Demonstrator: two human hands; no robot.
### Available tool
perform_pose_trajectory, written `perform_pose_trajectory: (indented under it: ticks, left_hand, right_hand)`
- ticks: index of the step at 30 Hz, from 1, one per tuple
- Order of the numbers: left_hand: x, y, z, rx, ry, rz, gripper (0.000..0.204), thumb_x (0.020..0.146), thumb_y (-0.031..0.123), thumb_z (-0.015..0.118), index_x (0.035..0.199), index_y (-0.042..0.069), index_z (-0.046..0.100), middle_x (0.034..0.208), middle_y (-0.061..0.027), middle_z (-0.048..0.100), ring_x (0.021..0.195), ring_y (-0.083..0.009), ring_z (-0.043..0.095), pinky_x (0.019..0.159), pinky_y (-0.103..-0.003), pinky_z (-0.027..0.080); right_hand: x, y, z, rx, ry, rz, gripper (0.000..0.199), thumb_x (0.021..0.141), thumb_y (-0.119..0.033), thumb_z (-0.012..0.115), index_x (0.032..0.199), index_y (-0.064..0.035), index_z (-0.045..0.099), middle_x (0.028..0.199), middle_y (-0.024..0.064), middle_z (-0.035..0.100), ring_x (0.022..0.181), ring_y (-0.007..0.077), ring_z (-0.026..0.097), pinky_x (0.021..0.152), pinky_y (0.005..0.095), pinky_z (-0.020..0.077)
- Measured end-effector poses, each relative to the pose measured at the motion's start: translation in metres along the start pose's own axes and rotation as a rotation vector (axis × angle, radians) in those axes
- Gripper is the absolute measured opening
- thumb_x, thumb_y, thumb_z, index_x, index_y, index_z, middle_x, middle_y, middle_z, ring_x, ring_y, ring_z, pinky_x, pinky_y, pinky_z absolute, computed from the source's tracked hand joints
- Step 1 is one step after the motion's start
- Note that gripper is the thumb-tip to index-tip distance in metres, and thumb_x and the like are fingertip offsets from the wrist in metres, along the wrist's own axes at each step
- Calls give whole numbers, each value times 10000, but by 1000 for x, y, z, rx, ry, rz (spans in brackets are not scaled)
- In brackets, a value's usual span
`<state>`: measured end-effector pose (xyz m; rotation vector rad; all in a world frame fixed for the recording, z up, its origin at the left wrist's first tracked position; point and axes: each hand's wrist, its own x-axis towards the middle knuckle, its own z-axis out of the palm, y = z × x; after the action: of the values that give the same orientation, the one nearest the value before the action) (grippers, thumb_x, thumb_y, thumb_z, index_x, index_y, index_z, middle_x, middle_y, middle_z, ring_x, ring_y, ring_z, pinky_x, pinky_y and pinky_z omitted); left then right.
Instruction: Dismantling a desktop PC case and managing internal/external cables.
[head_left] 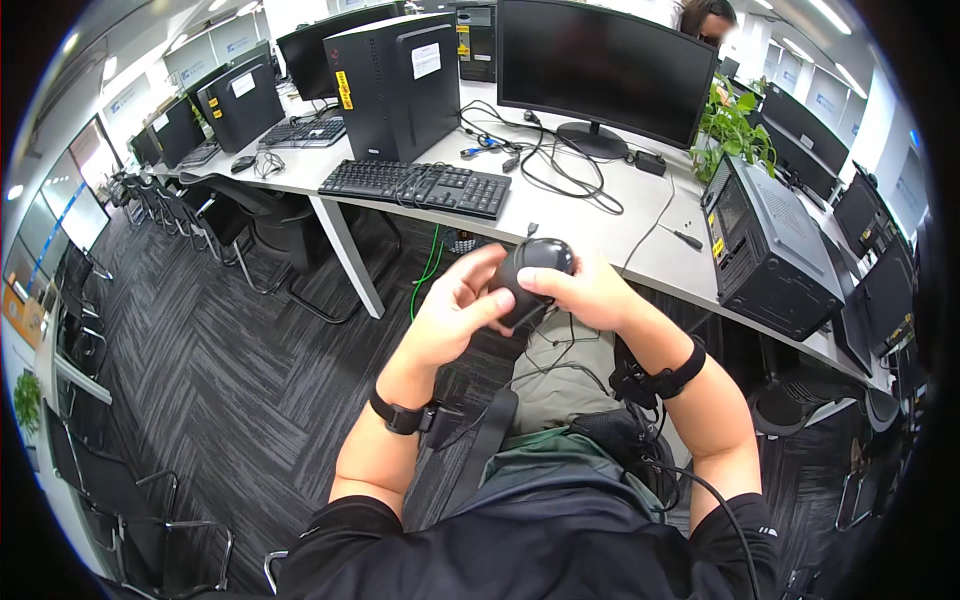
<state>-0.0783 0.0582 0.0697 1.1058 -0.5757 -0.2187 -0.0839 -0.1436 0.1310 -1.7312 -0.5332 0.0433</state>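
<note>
A black computer mouse (512,275) with a glossy end is held up between my two hands, in front of the desk's near edge and above my lap. My right hand (592,292) grips it from the right, with the thumb laid across its body. On the other side, my left hand (455,312) has curled fingers and a thumb against the mouse; some fingertips are hidden behind it. A thin black cable (565,345) hangs below the hands over my leg. Just beyond the mouse, a small plug (532,230) lies at the desk edge.
On the desk (640,265) are a black keyboard (415,188), an upright computer tower (392,90), a curved monitor (605,70), loose black cables (570,185) and a screwdriver (683,238). At right, another tower (775,245) stands beside a green plant (735,130). A person (706,20) is behind the monitor.
</note>
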Motion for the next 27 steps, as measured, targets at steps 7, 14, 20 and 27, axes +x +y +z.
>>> perform_pose_trajectory:
  ticks: [7, 14, 20, 27]
  left_hand:
    - [7, -31, 12, 652, 374, 536, 596, 729, -12, 817, 1204, 19, 458, 1115, -94, 519, 995, -174, 552, 852, -301, 487]
    - [11, -33, 10, 761, 214, 705, 579, 659, 39, 739, 1169, 47, 464, 1310, -235, 409, 1227, -352, 415, 1012, -472, 379]
    - [11, -26, 3, 81, 214, -18, 488, 905, 98, 683, 1315, -29, 450, 1138, -105, 606, 998, -158, 610, 885, -298, 504]
    - [20, -44, 7, 1112, 607, 746, 469, 731, -28, 755, 1171, 36, 608, 1046, -148, 491, 918, -290, 537, 768, -358, 477]
  right_hand:
    - [11, 14, 11, 271, -49, 351, 497, 994, -519, 458, 1104, -45, 556, 757, 17, 573, 565, 66, 504, 465, 198, 369]
    - [10, 21, 14, 266, -38, 174, 242, 903, -268, 675, 987, -51, 609, 758, 5, 589, 520, 70, 501, 471, 225, 413]
    - [19, 29, 6, 95, -15, 307, 247, 927, -266, 611, 1014, -35, 621, 689, -2, 578, 500, 63, 471, 463, 223, 375]
    - [26, 43, 17, 271, -48, 306, 384, 957, -385, 572, 1097, -28, 575, 667, 19, 569, 494, 68, 517, 420, 195, 368]
